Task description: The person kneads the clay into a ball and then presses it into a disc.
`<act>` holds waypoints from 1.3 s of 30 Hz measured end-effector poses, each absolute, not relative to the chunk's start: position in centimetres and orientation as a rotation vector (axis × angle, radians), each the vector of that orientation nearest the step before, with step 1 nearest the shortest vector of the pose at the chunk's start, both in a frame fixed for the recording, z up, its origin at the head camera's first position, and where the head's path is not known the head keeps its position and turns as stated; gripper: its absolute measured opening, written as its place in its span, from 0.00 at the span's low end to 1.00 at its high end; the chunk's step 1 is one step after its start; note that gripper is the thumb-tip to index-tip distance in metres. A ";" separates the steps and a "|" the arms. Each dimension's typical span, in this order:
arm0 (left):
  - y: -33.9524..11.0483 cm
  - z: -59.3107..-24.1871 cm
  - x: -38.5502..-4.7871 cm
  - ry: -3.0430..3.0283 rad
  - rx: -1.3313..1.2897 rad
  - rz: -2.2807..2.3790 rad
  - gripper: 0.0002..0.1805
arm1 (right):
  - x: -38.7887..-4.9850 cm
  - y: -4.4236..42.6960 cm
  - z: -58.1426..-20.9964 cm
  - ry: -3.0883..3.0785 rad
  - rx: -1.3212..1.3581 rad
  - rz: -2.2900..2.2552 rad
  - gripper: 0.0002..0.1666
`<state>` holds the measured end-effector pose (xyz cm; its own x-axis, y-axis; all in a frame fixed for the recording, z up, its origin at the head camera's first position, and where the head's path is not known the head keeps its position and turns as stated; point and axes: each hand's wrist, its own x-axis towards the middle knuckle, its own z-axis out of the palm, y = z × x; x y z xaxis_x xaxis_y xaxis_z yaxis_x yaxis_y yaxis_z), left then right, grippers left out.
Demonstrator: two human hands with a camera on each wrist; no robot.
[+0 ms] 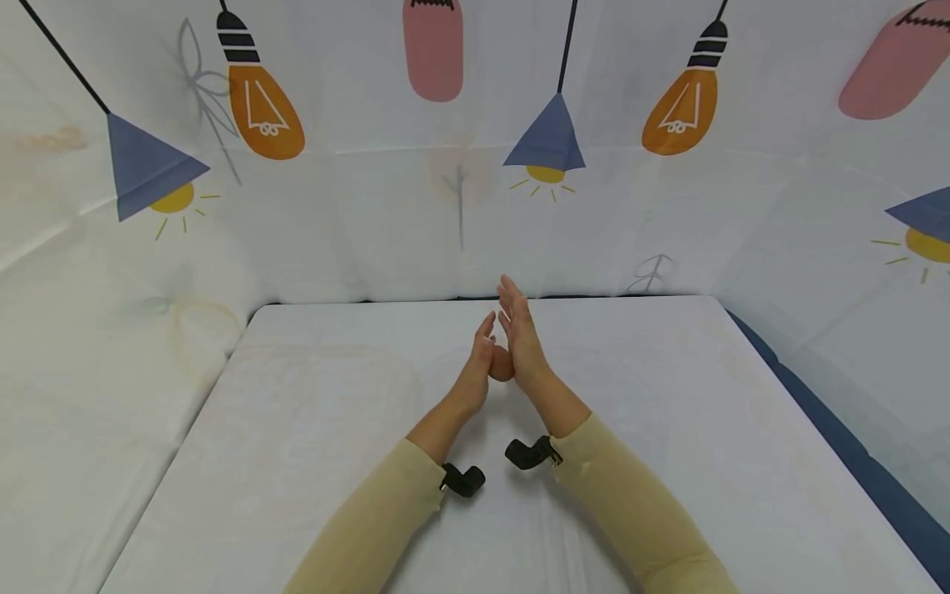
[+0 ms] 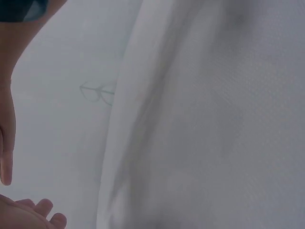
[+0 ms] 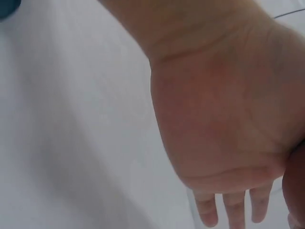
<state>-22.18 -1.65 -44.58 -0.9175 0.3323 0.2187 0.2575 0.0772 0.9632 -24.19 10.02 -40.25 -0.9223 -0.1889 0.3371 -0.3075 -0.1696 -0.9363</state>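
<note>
Between the two palms in the head view is a small brown ball point(image 1: 501, 364). My left hand point(image 1: 472, 373) touches its left side with fingers extended up and away. On its other side, my right hand point(image 1: 525, 346) rests its palm against the ball, fingers straight and slightly spread. The fingertips lean towards each other above the ball. The right wrist view shows the right palm point(image 3: 219, 114) close up, with part of a brown rounded surface point(image 3: 296, 186) at the right edge. Parts of hands and fingers point(image 2: 35, 214) appear at the left wrist view's left edge; whose side is which I cannot tell.
A white-covered table point(image 1: 319, 429) lies under the hands. Behind it hangs a pale cloth point(image 1: 334, 223) printed with lamps and bulbs. Black wrist devices point(image 1: 463, 481) stick out by both cuffs. Dark blue material point(image 1: 824, 421) shows along the table's right side.
</note>
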 end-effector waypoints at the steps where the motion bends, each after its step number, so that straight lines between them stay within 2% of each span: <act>1: -1.6 -44.5 -22.1 2.244 0.616 2.010 0.54 | -24.4 10.1 -40.3 -1.971 0.597 2.257 0.42; 5: -1.3 -44.1 -21.7 2.123 0.591 2.090 0.52 | -25.0 10.2 -40.4 -2.016 0.587 2.190 0.39; 10: -1.1 -43.3 -21.3 1.961 0.583 2.217 0.59 | -25.4 10.2 -40.8 -2.145 0.524 2.095 0.40; 13: -1.1 -43.1 -21.1 1.924 0.583 2.292 0.61 | -25.4 9.9 -41.3 -2.182 0.515 2.147 0.40; 17: -1.1 -43.0 -21.1 1.962 0.541 2.381 0.59 | -25.0 9.4 -41.9 -2.186 0.533 2.283 0.43; 28: -1.0 -43.1 -22.0 2.020 0.335 2.553 0.58 | -23.4 8.4 -42.6 -2.272 0.700 2.164 0.42; 33: -1.5 -43.7 -22.4 2.125 0.283 2.500 0.52 | -23.0 8.3 -42.9 -2.240 0.759 2.177 0.48; 36: -1.7 -44.0 -22.5 2.147 0.272 2.476 0.55 | -22.6 8.2 -42.7 -2.198 0.803 2.178 0.52; 39: -1.7 -44.0 -22.4 2.175 0.283 2.443 0.59 | -22.4 8.2 -42.6 -2.148 0.834 2.184 0.50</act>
<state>-22.45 -1.71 -43.99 -0.9752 0.0084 0.2210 0.2185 -0.1168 0.9688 -22.38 8.24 -42.57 -0.8615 -0.3784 0.3387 -0.3324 -0.0839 -0.9394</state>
